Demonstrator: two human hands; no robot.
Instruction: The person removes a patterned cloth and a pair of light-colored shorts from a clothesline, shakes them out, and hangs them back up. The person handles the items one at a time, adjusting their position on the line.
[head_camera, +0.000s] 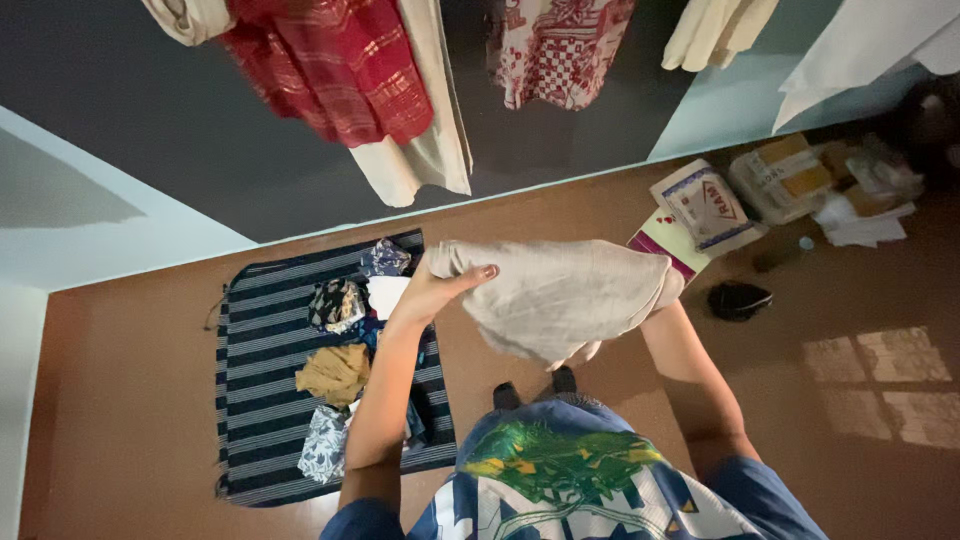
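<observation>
I hold a beige cloth (560, 295) stretched between both hands in front of my chest, folded over and sagging in the middle. My left hand (440, 287) grips its left corner, thumb on top. My right hand (664, 293) is wrapped in the cloth's right end and mostly hidden by it. Below the cloth I see my printed shirt and my feet on the brown floor.
A dark striped mat (255, 400) lies on the floor at left with several folded and crumpled garments (336, 372) on it. Clothes hang along the wall above. Paper packages (705, 207) and a dark object (738, 300) lie on the floor at right.
</observation>
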